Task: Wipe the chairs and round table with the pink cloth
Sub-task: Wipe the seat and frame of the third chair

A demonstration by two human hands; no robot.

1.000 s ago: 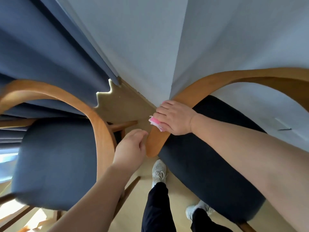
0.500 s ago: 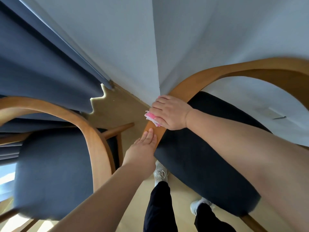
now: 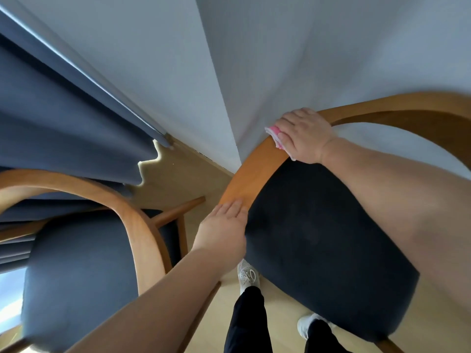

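Two chairs with curved wooden backs and dark blue seats stand below me. My right hand point(image 3: 304, 135) presses the pink cloth point(image 3: 276, 136) onto the curved wooden backrest point(image 3: 254, 174) of the right chair point(image 3: 318, 238), high up on the curve. Most of the cloth is hidden under my fingers. My left hand point(image 3: 224, 233) lies flat with fingers together on the lower end of the same backrest, holding nothing. The left chair point(image 3: 76, 271) stands beside it. The round table is out of view.
A dark blue curtain point(image 3: 63, 123) hangs at the left, touching the left chair. White walls meet in a corner point(image 3: 229, 98) behind the chairs. My legs and white shoes point(image 3: 248, 276) stand on the light wood floor between the chairs.
My right hand has slid the cloth up along the right chair's backrest. My left hand has gone from a loose hold beside the rail to lying flat on its lower end.
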